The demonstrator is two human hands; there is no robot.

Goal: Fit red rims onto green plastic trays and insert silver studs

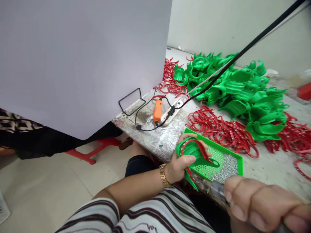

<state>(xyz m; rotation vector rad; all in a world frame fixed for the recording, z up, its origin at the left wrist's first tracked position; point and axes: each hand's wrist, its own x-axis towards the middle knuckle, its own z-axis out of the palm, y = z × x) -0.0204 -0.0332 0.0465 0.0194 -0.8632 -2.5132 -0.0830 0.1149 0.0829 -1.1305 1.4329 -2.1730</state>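
Observation:
My left hand (179,165), with a gold watch at the wrist, is closed around a curved green plastic piece (193,152). A red strip with pale dots (202,149) lies along that piece and is gripped with it. My right hand (259,200) is wrapped round a power screwdriver (218,189); its grey front end points left toward the green piece, and most of its body is hidden by my fingers. Beneath and behind my left hand stands a green perforated tray (239,161), with many small silver screws (227,168) at its right end.
A large heap of green plastic pieces (233,84) lies farther back, among piles of red strips (218,126). An orange adapter (157,110) and a white power strip (170,115) with cables sit left of the tray. A big grey panel (85,58) stands at left.

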